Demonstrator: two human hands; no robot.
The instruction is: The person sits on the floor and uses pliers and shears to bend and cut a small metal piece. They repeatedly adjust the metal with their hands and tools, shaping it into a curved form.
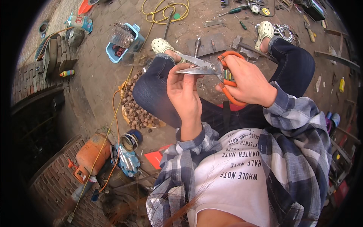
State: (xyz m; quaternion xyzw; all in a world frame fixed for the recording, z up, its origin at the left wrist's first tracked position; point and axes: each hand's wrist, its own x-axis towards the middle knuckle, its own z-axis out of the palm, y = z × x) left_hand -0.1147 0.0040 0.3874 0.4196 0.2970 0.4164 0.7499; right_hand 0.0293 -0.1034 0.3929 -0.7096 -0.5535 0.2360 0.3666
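My right hand point(251, 81) is wrapped round the orange handles of a pair of scissors point(206, 70). The steel blades point left and stand apart in a narrow V. Right at the blades is my left hand point(186, 94), its thumb against the lower blade and its fingers curled behind. A small dark reddish thing shows between the blades near those fingertips; its kind is too small and too covered to tell. Both hands are held up over my lap, between my bent knees.
Left of my knee lies a heap of round brown nut-like balls point(138, 108). Beyond it stands a blue basket point(111, 52) with a clear plastic container. A hammer point(244, 49), a screwdriver point(231, 11) and a yellow hose point(184, 16) lie ahead. An orange cylinder point(93, 153) is at lower left.
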